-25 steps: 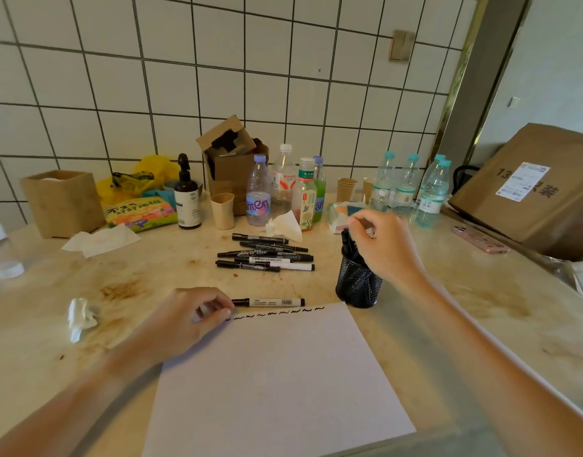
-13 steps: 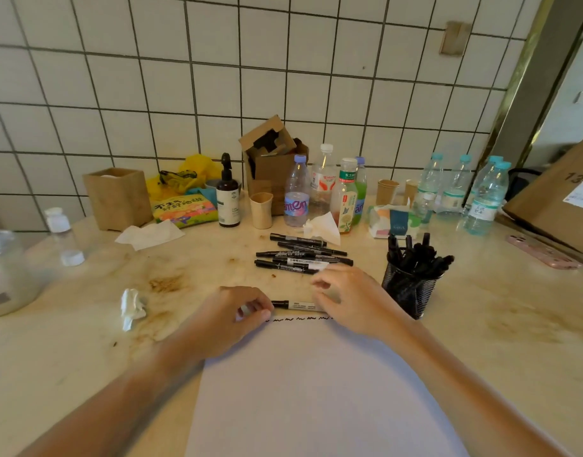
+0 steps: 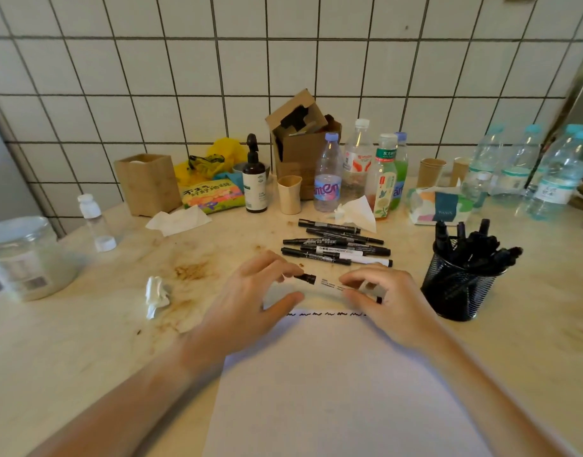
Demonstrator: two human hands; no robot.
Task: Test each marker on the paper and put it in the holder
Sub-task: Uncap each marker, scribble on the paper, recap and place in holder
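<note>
A white-barrelled marker (image 3: 329, 285) with a black cap lies level just above the top edge of the white paper (image 3: 343, 390). My left hand (image 3: 250, 301) pinches its black cap end, and my right hand (image 3: 386, 301) grips the barrel's other end. A row of short black squiggles (image 3: 323, 314) runs along the paper's top edge. Several more markers (image 3: 336, 247) lie in a pile beyond my hands. At the right a black mesh holder (image 3: 458, 285) stands with several markers in it.
A crumpled tissue (image 3: 156, 295) lies left of my hands near brown stains. Bottles (image 3: 328, 174), cups, a cardboard box (image 3: 303, 140), a tissue pack (image 3: 442, 206) and a wooden box (image 3: 148, 183) line the tiled wall. A glass jar (image 3: 23, 255) stands at far left.
My right hand left the holder, came down to the marker by the paper and took its barrel. My left hand now pinches the cap end. The view swung left.
</note>
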